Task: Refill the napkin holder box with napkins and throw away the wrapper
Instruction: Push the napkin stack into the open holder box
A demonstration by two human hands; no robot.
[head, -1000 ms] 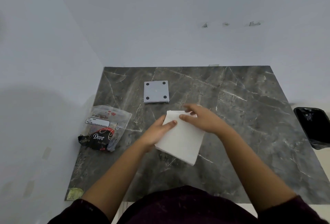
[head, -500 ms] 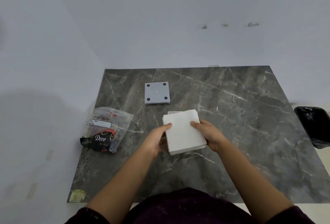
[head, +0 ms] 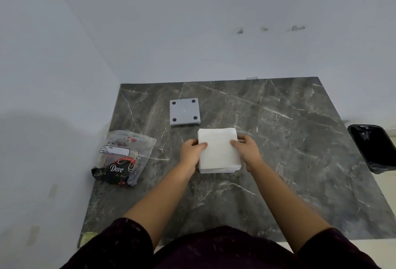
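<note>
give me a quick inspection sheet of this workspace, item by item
surface: dark marble counter, set into a corner of white walls
job's things: napkin stack squared up between both hands; grey holder lies behind it, four dark feet up; wrapper lies open at the left, not yet binned
clutter: small yellowish scrap at the near left corner
grippers: left hand and right hand grip opposite sides of the stack
cables: nothing seen
surroundings: black-lined bin off the right edge; dark patches on the back wall
</note>
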